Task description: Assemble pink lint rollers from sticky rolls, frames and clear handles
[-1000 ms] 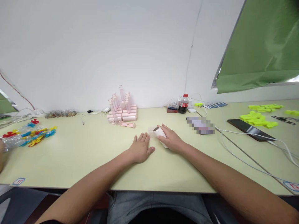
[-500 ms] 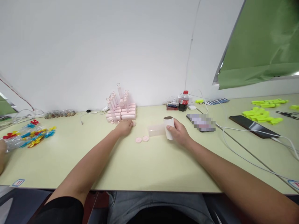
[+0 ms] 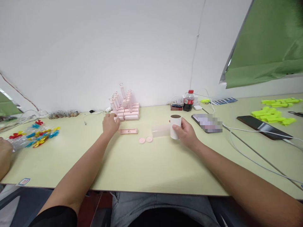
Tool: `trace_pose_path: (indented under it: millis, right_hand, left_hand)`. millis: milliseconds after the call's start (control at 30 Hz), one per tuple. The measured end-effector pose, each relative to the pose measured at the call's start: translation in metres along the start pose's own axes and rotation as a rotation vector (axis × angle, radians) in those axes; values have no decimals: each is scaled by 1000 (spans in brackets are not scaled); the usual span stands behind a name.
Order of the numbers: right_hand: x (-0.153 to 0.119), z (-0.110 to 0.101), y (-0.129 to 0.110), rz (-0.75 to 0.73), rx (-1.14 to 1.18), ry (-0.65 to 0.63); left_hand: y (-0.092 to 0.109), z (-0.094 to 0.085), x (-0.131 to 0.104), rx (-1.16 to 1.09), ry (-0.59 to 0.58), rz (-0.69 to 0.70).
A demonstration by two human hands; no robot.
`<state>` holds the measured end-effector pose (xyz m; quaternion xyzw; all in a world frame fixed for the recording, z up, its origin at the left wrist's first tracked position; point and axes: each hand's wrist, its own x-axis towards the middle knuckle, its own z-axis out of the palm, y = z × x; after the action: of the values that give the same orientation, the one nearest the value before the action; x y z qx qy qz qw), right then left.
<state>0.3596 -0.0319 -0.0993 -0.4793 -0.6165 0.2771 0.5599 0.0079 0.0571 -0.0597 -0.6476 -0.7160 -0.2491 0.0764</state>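
Observation:
My right hand [image 3: 186, 130] is wrapped round a white cardboard tube [image 3: 175, 127], which stands upright with its open end up. Behind the tube, to its left, lies a translucent pale box [image 3: 161, 130]. Two round pink discs [image 3: 145, 140] rest side by side in the middle of the table. An open pink tray [image 3: 128, 130] with a small ring in it lies just right of my left hand [image 3: 110, 124]. That hand is bent at the near left edge of the stacked pink boxes [image 3: 131, 115]; what its fingers touch is hidden. Clear pink-capped tubes [image 3: 122, 91] stand on the stack.
A cola bottle [image 3: 189, 101], a phone [image 3: 207, 123] and a dark phone [image 3: 262, 127] with a white cable are to the right. Yellow-green pieces [image 3: 272, 115] lie far right. Colourful wrapped flowers [image 3: 39, 136] and another person's hand [image 3: 5, 156] are at the left.
My left hand has moved left, off the open pink tray, to the left side of the stack. My right hand still holds the tube. The whole view has shifted slightly.

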Motion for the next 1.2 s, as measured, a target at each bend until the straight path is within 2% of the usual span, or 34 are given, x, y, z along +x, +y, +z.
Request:
trace_pose_path:
  millis: [33,100,167,233,333,467,600,767,933,1067,1200]
  right_hand:
    - [0,0,0,4,8,4]
    - [0,1,-1,11,24,9]
    - [0,1,0,18,39,3]
    - [0,1,0,27,45,-5]
    - [0,0,0,33,41,-5]
    - [-1,0,-2,37,68,-5]
    - [-1,1,-4,51,115,-6]
    - [-1,2,-6,55,135,-11]
    - [-4,6,-6,9,137,-57]
    - [-6,10,-8,12,1,-107]
    - [-7,12,-9,17,-47,-119]
  left_hand:
    - [-5,1,7,-38,13,-101]
    - [-11,7,18,-99,-60,-259]
    - [-12,17,24,-114,-161,-336]
    - [-10,27,27,-100,-200,-357]
    - [-6,39,29,-84,-183,-361]
    - [-5,43,29,-62,-182,-312]
    - [-12,37,21,-29,-239,-280]
    - [-23,22,-7,-7,-283,-212]
    - [-28,17,-31,-33,-267,-142]
    - [-29,18,-34,-106,-222,-133]
    - [-29,16,-32,-230,-149,-184]
